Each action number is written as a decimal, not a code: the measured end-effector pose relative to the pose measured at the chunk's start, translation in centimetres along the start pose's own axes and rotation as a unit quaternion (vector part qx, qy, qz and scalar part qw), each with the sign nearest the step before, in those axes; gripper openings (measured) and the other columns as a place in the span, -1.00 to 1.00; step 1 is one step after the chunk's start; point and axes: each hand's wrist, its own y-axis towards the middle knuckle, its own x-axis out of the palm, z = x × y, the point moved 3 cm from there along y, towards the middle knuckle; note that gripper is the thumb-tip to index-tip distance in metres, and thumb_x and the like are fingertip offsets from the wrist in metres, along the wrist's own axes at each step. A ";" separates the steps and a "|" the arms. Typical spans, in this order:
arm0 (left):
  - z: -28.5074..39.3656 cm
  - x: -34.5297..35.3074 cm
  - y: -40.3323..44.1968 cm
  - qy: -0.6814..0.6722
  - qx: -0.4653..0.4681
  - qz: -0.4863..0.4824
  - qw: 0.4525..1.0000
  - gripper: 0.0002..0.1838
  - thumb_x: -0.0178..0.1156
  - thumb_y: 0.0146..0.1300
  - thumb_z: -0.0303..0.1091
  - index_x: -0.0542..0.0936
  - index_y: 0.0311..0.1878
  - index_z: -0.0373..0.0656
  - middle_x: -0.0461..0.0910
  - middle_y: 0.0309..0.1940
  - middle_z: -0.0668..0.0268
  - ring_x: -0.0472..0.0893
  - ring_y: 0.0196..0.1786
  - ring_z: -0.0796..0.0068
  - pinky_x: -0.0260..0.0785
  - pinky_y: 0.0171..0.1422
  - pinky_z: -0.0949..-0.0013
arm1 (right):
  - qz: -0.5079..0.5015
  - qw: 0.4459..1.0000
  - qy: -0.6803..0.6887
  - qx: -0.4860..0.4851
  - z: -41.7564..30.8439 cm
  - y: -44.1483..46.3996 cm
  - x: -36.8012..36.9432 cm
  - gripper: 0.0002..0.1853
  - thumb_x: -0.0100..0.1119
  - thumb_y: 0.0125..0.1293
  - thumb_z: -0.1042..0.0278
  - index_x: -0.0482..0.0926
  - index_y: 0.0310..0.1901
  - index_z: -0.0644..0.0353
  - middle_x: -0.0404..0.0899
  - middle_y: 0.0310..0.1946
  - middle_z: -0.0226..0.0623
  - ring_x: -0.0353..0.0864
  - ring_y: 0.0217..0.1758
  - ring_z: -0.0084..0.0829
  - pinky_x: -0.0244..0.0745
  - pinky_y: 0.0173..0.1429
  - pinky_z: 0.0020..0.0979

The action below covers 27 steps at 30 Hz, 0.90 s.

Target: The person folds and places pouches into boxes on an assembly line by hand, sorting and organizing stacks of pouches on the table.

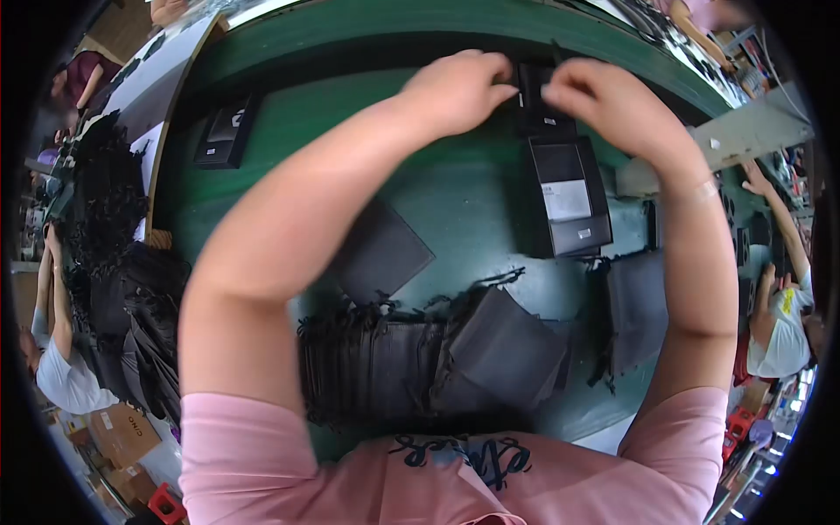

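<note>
Reaching far forward over the green worktop (pixel 464 192), held both bare arms in a wide arch, with elbows bent outward and forearms slanting in toward each other. Brought the left grip (pixel 457 89) to the left edge of the far black box (pixel 534 115), with the wrist nearly straight, fingers curled and a narrow gap between thumb and forefinger. Curved the right grip (pixel 608 98) in from the opposite side, with the wrist bent and thumb and forefinger hooked toward each other by the box's right edge. Could not tell, with fingertips blurred, whether pinching the box or merely touching it with either grip. Had the far black box between the two grips, near the worktop's far side, just beyond a nearer black box (pixel 558 166) with a pale insert (pixel 567 201). Kept another black box (pixel 226 131) well apart at the left, a flat dark pouch (pixel 389 254) beside the left forearm, and a row of dark pouches (pixel 367 367) close to the body.
</note>
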 end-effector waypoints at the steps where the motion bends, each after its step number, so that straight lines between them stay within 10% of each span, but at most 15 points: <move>1: 0.2 -1.9 -2.3 0.021 -0.001 -0.031 0.999 -0.74 0.18 0.31 -0.18 0.60 -0.12 -0.19 0.61 -0.17 0.18 0.60 -0.17 0.12 0.44 -0.06 0.23 | -0.036 0.989 0.016 -0.141 -0.5 -2.7 -0.4 -0.65 0.33 0.14 0.26 0.56 -0.09 0.26 0.63 -0.09 -0.19 0.59 -0.12 -0.10 0.48 0.00 -0.23; 2: 0.2 -3.8 -4.6 0.045 -0.004 -0.061 0.997 -0.74 0.16 0.33 -0.17 0.60 -0.16 -0.19 0.59 -0.22 0.20 0.58 -0.22 0.15 0.43 -0.08 0.24 | -0.071 0.956 0.031 -0.282 -1.0 -5.6 -0.4 -0.62 0.34 0.13 0.23 0.57 -0.08 0.26 0.62 -0.07 -0.23 0.58 -0.11 -0.13 0.48 0.01 -0.25; 12: -5.4 -11.9 -19.2 0.109 -0.240 -0.082 0.961 -0.54 0.34 0.14 0.00 0.62 -0.18 -0.28 0.60 -0.23 0.13 0.61 -0.19 0.11 0.46 -0.01 0.20 | 0.028 0.956 -0.018 -0.291 -7.0 -8.4 1.9 -0.51 0.39 -0.07 0.40 0.53 -0.02 0.21 0.58 -0.14 -0.25 0.55 -0.09 -0.15 0.44 0.07 -0.23; 18: -3.8 -9.6 -17.5 0.117 -0.109 -0.110 0.981 -0.62 0.37 0.18 -0.18 0.57 -0.11 -0.31 0.57 -0.25 0.17 0.57 -0.24 0.31 0.44 -0.10 0.32 | 0.076 0.959 -0.091 -0.258 -11.8 4.0 10.4 -0.52 0.36 0.06 0.31 0.55 0.07 0.14 0.59 -0.05 -0.23 0.58 0.00 -0.18 0.47 0.15 -0.24; 20: -3.5 -10.1 -17.3 0.014 -0.184 -0.123 0.975 -0.66 0.33 0.22 -0.22 0.55 -0.11 -0.28 0.58 -0.27 0.19 0.58 -0.25 0.35 0.44 -0.11 0.37 | 0.075 0.963 -0.096 -0.240 -12.1 5.1 10.9 -0.51 0.36 0.06 0.33 0.55 0.08 0.11 0.57 -0.01 -0.24 0.59 0.00 -0.19 0.47 0.16 -0.24; 22: -3.2 -10.0 -17.4 -0.098 -0.263 -0.142 0.949 -0.71 0.30 0.25 -0.26 0.52 -0.10 -0.25 0.59 -0.28 0.20 0.59 -0.27 0.39 0.44 -0.13 0.43 | 0.281 0.898 -0.052 -0.335 -12.5 3.8 9.9 -0.49 0.37 0.03 0.40 0.55 0.10 0.08 0.48 0.16 -0.26 0.57 -0.05 -0.22 0.49 0.12 -0.25; 27: -2.8 -12.8 -16.8 -0.475 -0.304 -0.022 0.826 -0.83 0.15 0.33 -0.46 0.44 -0.05 -0.19 0.57 -0.28 0.28 0.54 -0.29 0.55 0.40 -0.13 0.53 | 0.132 0.901 0.155 -0.383 -11.4 -0.7 7.0 -0.63 0.34 0.15 0.42 0.59 0.02 0.05 0.40 0.23 -0.36 0.52 -0.03 -0.35 0.48 0.05 -0.33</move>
